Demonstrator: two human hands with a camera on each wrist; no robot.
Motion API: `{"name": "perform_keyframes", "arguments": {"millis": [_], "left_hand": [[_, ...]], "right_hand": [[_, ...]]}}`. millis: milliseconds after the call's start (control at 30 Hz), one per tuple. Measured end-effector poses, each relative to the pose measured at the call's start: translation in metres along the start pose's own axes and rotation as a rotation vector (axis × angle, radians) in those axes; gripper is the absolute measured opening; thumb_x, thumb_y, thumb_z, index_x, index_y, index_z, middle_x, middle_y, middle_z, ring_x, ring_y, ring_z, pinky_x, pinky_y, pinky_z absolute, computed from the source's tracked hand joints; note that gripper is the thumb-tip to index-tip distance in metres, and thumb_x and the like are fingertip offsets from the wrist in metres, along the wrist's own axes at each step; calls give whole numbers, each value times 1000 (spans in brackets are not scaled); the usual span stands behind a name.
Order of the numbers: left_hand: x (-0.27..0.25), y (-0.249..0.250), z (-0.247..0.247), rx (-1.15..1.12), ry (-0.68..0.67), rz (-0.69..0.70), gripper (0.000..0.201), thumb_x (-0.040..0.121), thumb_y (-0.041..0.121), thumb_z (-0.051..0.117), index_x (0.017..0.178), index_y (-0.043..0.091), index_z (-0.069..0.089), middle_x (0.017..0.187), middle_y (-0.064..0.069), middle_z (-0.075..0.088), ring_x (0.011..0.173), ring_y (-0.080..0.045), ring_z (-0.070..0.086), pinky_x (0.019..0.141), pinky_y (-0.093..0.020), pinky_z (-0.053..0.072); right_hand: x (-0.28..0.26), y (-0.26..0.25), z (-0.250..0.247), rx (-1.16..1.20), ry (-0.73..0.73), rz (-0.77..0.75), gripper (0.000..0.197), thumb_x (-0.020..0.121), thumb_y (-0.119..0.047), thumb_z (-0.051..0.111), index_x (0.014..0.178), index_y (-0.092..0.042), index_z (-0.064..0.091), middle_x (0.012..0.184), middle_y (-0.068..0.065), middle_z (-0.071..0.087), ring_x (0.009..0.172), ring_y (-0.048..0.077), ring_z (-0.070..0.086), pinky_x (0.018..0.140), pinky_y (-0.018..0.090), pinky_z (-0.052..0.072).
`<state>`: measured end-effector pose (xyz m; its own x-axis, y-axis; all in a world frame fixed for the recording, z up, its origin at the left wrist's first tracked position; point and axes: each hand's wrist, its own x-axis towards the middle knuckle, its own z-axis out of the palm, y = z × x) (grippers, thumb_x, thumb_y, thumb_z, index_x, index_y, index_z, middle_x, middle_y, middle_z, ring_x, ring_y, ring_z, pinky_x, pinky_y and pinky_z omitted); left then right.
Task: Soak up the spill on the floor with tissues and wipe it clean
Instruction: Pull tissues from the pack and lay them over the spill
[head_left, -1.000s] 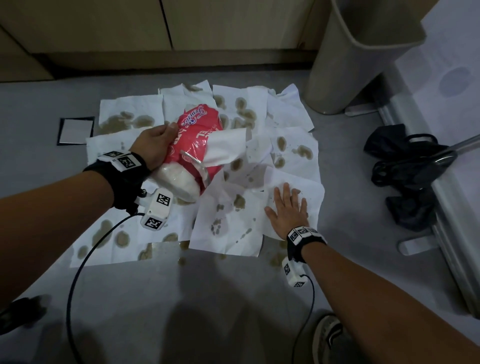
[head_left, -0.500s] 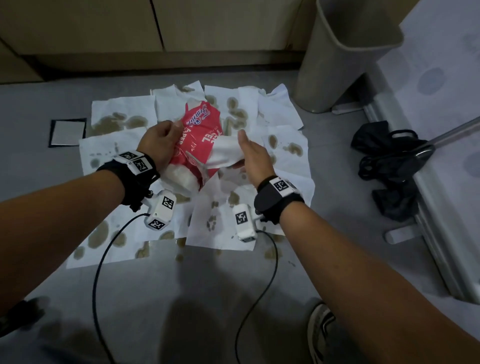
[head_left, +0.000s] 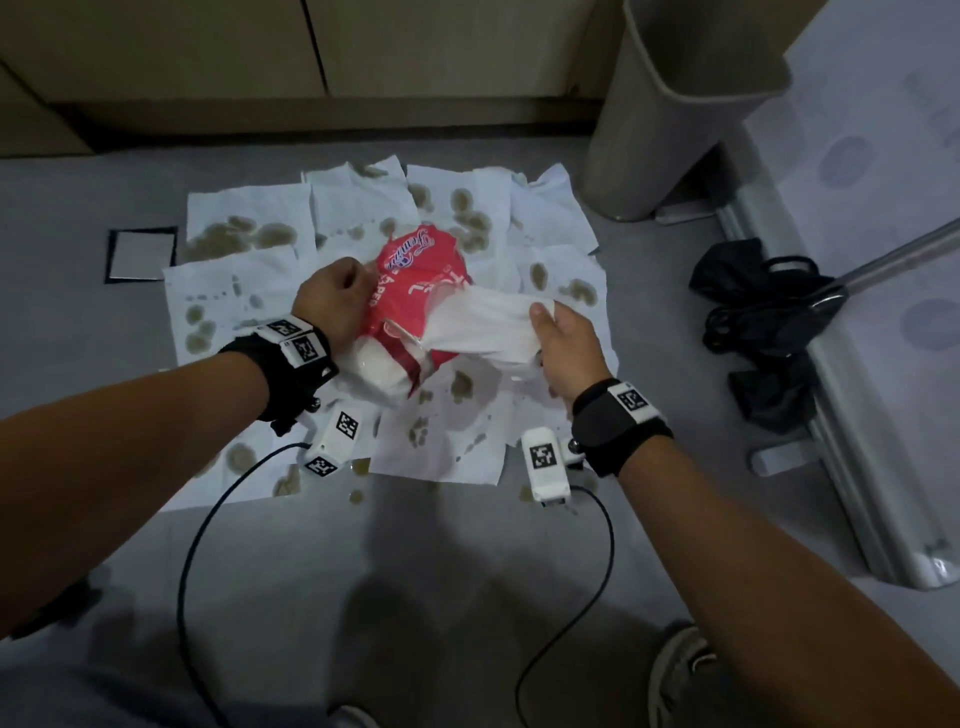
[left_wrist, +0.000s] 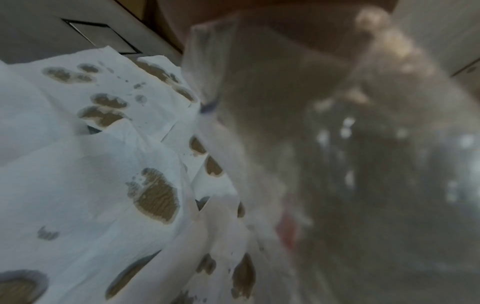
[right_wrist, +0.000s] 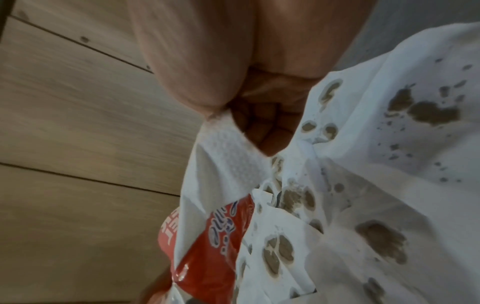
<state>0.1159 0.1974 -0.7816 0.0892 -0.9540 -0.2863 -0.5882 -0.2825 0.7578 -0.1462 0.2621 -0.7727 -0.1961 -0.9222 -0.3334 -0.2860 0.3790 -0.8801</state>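
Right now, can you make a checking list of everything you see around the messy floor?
Surface: grey floor, brown drops at the tissues' near edge.
Job's things: laid tissues blotched brown; red tissue pack; fresh tissue half out of it.
Clutter: black bag; dark-framed square on the floor.
Grippers: left hand grips the pack; right hand pinches the fresh tissue.
Cables: black cables from both wrist cameras.
Surroundings: bin, wooden cabinets.
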Motion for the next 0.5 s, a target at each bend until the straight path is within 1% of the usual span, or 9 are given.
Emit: {"name": "perform_keyframes", "arguments": {"millis": [33,100,133,200,267,300,367,433,500], "left_hand": [[-2,0,1,49,13,1,46,102,46,42,90,5,59,88,-14,67,81,-30,59,76,-38,46],[-5,1,8,130,23,-5,43,104,43,41,92,5,56,93,-16,66,86,-32,59,74,-36,42],[-6,2,12,162,21,-9,41,104,42,40,91,6,55,96,-17,66,88,-32,58,74,-34,40],[-5,6,21,196,5,-16,36,104,41,39,91,10,53,106,-19,64,97,-35,59,77,-32,38],[-2,10,29,216,-5,-29,38,104,41,39,95,9,57,114,-21,62,104,-37,58,78,-31,36],[0,12,32,226,-9,-28,40,105,40,39,99,6,60,116,-22,62,105,-37,58,78,-30,35],[3,18,37,257,-16,3,44,105,40,36,106,4,62,114,-24,63,103,-37,58,78,-30,34],[5,25,39,326,-46,64,48,107,41,30,108,5,60,112,-24,64,105,-39,56,81,-33,37],[6,32,40,391,-78,114,50,108,41,25,110,4,57,111,-25,63,104,-41,56,82,-36,38]], "right_hand": [[-4,3,-4,-6,-3,-8,29,105,-26,45,107,-3,64,73,-6,59,53,-5,51,50,12,40],[-7,8,-10,-7,25,-43,29,105,-25,45,102,-2,63,68,-9,55,51,-5,49,51,12,40],[-7,9,-12,9,59,-72,30,105,-24,45,98,-1,62,68,-8,54,53,-4,48,54,15,41],[-6,12,-19,30,132,-110,31,105,-22,45,92,3,59,73,-4,54,62,-2,49,62,19,42],[-7,12,-26,64,165,-142,34,105,-22,46,96,8,59,80,2,56,72,8,51,68,25,44],[-7,11,-30,76,178,-155,35,105,-21,47,98,10,60,82,4,57,74,9,51,69,25,45],[-7,10,-39,74,201,-176,34,105,-20,47,100,9,63,85,4,59,73,6,52,68,19,46],[-6,9,-47,61,214,-202,34,105,-21,48,96,8,64,84,3,60,72,5,53,68,16,46],[-4,8,-54,63,232,-217,38,104,-21,48,88,11,59,78,4,55,68,3,48,64,17,43]]}}
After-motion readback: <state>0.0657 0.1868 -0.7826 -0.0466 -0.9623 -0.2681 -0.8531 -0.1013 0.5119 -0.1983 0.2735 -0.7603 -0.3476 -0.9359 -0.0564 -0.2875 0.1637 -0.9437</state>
